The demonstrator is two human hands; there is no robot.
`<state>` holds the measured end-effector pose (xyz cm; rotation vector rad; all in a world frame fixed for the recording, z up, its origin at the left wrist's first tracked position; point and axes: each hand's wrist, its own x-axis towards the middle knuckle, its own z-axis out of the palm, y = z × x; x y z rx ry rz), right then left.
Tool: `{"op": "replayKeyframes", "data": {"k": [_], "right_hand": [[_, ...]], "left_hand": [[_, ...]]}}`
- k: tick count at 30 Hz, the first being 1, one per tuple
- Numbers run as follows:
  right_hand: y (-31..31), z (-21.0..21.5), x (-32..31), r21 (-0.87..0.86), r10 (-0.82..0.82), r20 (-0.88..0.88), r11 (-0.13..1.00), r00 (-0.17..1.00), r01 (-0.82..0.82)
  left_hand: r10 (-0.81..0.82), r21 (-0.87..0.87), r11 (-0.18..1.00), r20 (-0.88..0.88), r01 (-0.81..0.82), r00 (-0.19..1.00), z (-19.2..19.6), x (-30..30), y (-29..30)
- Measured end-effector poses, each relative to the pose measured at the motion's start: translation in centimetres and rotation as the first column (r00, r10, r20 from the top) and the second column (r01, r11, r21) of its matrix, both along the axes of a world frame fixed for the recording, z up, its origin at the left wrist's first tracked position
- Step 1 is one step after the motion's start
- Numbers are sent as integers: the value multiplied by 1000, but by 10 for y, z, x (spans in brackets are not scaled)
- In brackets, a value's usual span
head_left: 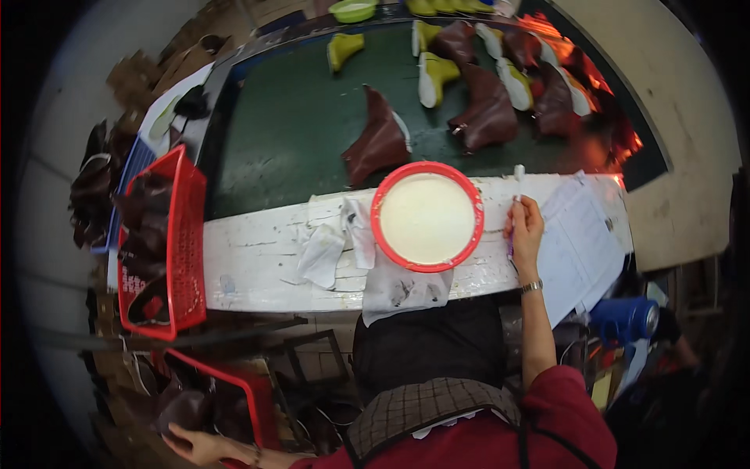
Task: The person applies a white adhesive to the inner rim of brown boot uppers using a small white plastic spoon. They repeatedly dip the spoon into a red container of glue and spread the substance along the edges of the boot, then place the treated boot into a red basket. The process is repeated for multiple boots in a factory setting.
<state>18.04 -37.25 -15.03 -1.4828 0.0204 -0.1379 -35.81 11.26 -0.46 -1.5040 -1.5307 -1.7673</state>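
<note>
My left hand (197, 445) is low at the left, at the edge of a dark brown leather boot upper (183, 406) by the lower red basket (262, 402). Its thumb and fingers lie around the leather's edge, partly hidden. Over the right end of the white bench, my right hand (526, 223) is closed around a thin brush (519, 173) with a pale tip pointing away from me. Left of that hand stands a red-rimmed bowl (379, 215) of creamy white liquid. Beyond the bowl, a brown boot (375, 141) lies on the dark green belt (289, 117).
Crumpled white cloths (322, 256) and a stained sheet (406, 293) lie by the bowl. Papers (582, 250) cover the bench's right end. A tall red basket (187, 242) of boot uppers stands left. Farther right, several boots (484, 109) sit near a glowing orange heater (617, 129).
</note>
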Motion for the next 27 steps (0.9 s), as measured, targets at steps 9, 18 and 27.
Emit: {"op": "replayKeyframes", "data": {"k": [9, 18, 27], "right_hand": [[-2, 33, 3, 20, 96, -11, 995, 995, -96], [14, 108, -42, -855, 357, 208, 518, 910, -8], [26, 123, -57, -796, 377, 150, 594, 914, -114]], "left_hand": [[-586, -141, 753, -587, 642, 559, 60, 206, -75], [-874, -787, 265, -440, 557, -207, -28, 272, -104], [-990, -757, 70, 25, 650, 136, -61, 316, -10]]}}
